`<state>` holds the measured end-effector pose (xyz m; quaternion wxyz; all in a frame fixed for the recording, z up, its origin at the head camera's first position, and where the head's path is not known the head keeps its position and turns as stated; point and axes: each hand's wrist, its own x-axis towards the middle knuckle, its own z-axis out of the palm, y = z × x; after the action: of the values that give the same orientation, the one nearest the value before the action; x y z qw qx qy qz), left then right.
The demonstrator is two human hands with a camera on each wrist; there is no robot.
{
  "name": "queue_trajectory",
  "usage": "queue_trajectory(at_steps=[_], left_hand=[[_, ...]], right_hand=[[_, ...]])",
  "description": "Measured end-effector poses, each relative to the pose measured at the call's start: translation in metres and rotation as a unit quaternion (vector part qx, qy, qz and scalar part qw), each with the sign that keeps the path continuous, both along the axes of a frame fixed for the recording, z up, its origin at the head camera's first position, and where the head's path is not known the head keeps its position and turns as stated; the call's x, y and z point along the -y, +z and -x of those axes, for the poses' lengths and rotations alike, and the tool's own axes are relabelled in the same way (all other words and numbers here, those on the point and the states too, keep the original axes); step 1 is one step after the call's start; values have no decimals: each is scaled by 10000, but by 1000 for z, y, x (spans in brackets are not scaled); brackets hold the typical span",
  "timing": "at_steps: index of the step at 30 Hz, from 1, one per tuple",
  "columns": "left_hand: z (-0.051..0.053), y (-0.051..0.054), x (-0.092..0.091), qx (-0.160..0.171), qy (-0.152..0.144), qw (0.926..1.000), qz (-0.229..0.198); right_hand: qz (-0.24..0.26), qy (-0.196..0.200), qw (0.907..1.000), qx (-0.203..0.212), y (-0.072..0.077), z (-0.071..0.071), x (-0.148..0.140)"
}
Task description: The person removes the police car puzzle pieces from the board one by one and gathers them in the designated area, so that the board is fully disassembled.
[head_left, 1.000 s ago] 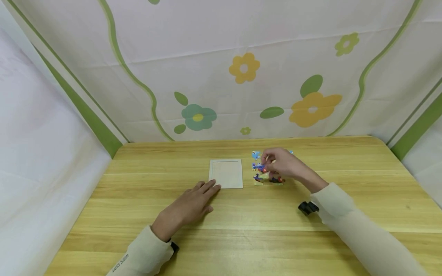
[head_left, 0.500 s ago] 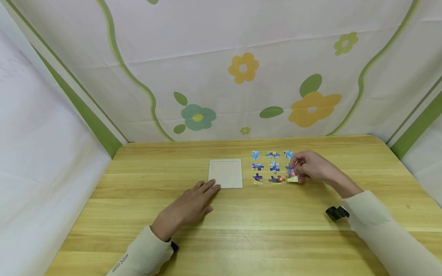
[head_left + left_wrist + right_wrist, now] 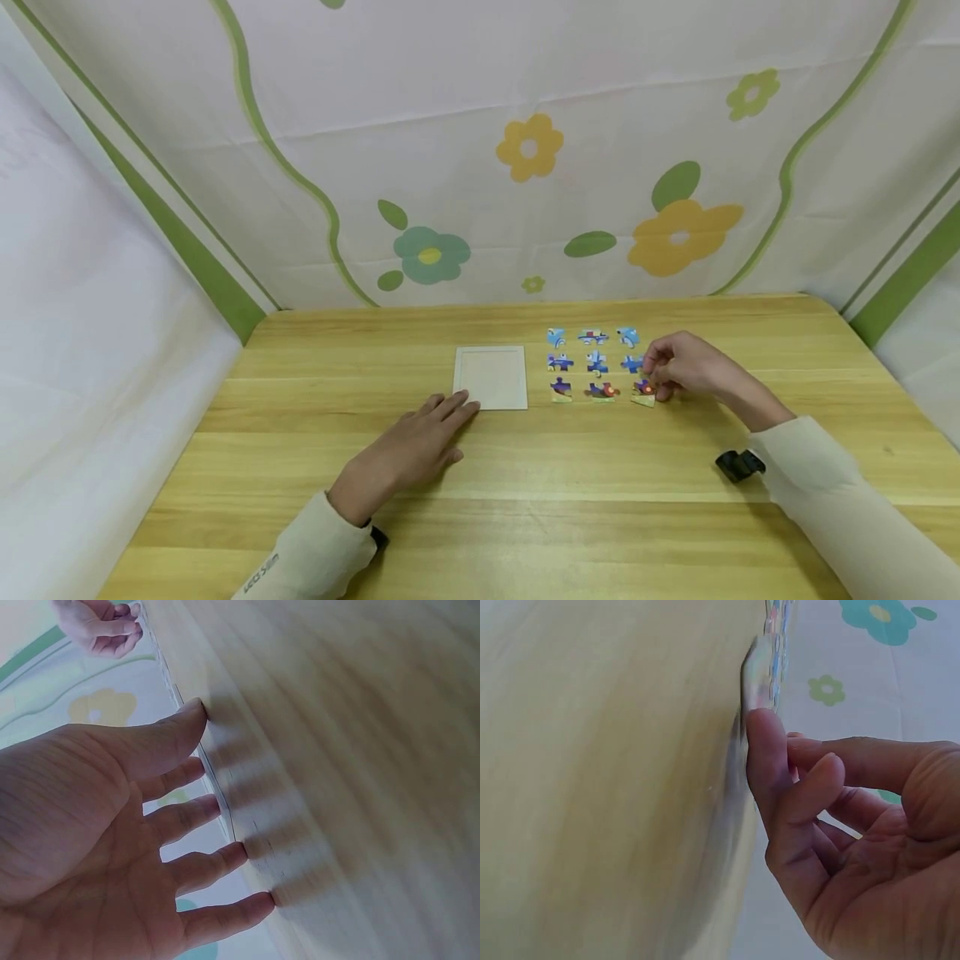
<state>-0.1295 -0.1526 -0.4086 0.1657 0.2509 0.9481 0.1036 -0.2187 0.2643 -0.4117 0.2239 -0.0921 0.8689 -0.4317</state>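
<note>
My left hand (image 3: 411, 443) rests on the table, its fingertips touching the near left corner of a pale square puzzle tray (image 3: 522, 379). The left wrist view shows that hand's fingers (image 3: 201, 870) spread and nearly straight. At the right, my right hand (image 3: 690, 367) pinches a jigsaw piece (image 3: 642, 393) with a red and purple print and a pale yellow edge. In the right wrist view this piece (image 3: 759, 671) tilts up off the table at the fingertips. Beside it lie other jigsaw pieces, such as a blue one (image 3: 596, 363) and a red one (image 3: 602, 391).
Pieces stand apart in rows, with a light blue piece (image 3: 555, 337) at the far left of them. The wooden table (image 3: 525, 517) ends at a flowered curtain (image 3: 450, 167) behind. White cloth (image 3: 90, 333) hangs along the left side.
My right hand has moved right from the left pieces to the near right corner of the rows, carrying the jigsaw piece and lowering it there. The left hand has stayed put.
</note>
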Motion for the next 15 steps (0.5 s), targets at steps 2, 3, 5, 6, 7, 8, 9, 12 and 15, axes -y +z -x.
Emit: queue_trajectory(at_steps=[2,3,5,6,7,8,9,12,15], left_hand=[[1,0,0,-29,-31,10000,12],[1,0,0,-30,-33,10000,10],[1,0,0,-17,-32,10000,10],[1,0,0,-7,-25,10000,10],[1,0,-1,1,-19,10000,11],[1,0,-1,8,-11,10000,10],[1,0,-1,13,-5,10000,11],[1,0,-1,16,1,10000,21],[0,1,-1,24,4,10000,24]], right_hand=[[-46,-35,10000,20,-1,0,-1],[-62,-45,10000,30,-1,0,-1],[-104,-42,9999,31,-2,-1,0],[-119,-32,9999,32,-2,-1,0],[-141,-12,9999,10,-2,-3,0],[-148,1,9999,2,-3,-4,1],[-158,2,9999,-5,-3,-5,2],[-237,-2,9997,-81,-5,-8,4],[-364,-44,9992,-167,-6,-9,6]])
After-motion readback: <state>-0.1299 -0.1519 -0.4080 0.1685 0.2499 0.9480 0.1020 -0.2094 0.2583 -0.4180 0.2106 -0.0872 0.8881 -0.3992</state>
